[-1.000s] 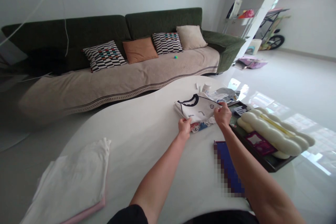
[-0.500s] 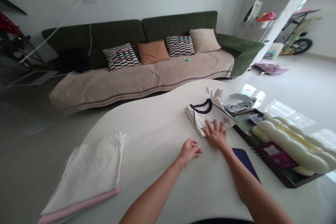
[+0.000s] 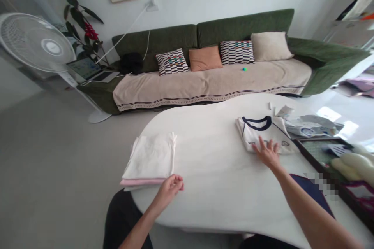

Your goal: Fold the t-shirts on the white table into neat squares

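My right hand [image 3: 267,153] lies with spread fingers on the lower front of a folded white shirt [image 3: 254,136] with a navy collar and a small badge. My left hand [image 3: 172,184] is beside the near right corner of a stack of folded clothes, its fingers curled together with nothing visible in them. White cloth [image 3: 152,155] tops that stack, and pink cloth [image 3: 143,181] shows beneath it. Whether the left fingertips touch the stack I cannot tell.
Both clothes piles rest on a rounded white table [image 3: 210,171]. At its right are a dark-edged tray [image 3: 312,159], a silvery plastic package [image 3: 314,126] and a dark blue flat item [image 3: 311,192]. Beyond stand a green sofa [image 3: 175,35], a laptop [image 3: 90,70] and a fan [image 3: 37,42].
The view has swung left. My left hand has moved left across the table to the stack of folded clothes. My right hand stays on the folded shirt.
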Demonstrator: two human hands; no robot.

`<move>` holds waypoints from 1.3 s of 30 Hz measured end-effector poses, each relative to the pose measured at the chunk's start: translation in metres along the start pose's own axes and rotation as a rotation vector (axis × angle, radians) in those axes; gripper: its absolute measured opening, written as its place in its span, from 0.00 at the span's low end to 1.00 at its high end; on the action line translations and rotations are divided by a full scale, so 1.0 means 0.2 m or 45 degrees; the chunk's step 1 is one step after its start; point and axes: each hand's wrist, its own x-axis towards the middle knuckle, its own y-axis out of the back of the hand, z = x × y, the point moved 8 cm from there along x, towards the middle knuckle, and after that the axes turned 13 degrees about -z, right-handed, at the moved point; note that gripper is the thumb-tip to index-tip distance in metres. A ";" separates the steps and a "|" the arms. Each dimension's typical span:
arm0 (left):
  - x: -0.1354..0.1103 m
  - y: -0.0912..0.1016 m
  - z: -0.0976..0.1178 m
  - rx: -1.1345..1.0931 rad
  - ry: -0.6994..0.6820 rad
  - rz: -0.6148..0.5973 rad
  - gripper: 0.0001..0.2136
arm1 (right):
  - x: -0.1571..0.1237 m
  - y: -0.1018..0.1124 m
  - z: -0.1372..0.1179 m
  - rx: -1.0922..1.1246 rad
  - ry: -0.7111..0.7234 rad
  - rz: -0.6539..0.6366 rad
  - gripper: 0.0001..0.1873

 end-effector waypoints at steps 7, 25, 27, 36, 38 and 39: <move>0.00 0.69 0.24 1.013 -0.279 0.654 0.12 | -0.51 -0.18 -0.35 0.116 0.287 -0.027 0.27; 0.69 0.91 0.34 1.606 -0.022 0.377 0.15 | -0.89 -0.21 -0.72 -0.098 0.014 -0.563 0.27; 0.66 0.88 0.38 1.638 -0.091 0.382 0.13 | -0.89 -0.22 -0.73 -0.100 0.000 -0.579 0.27; 0.20 0.50 0.52 1.799 -0.463 0.215 0.13 | -0.88 -0.20 -0.72 -0.101 -0.048 -0.610 0.28; -0.01 0.26 0.50 1.809 -0.644 0.043 0.13 | -0.91 -0.15 -0.79 -0.036 -0.044 -0.621 0.30; -0.11 0.13 0.49 1.792 -0.726 -0.045 0.12 | -0.93 -0.12 -0.87 0.033 0.020 -0.624 0.33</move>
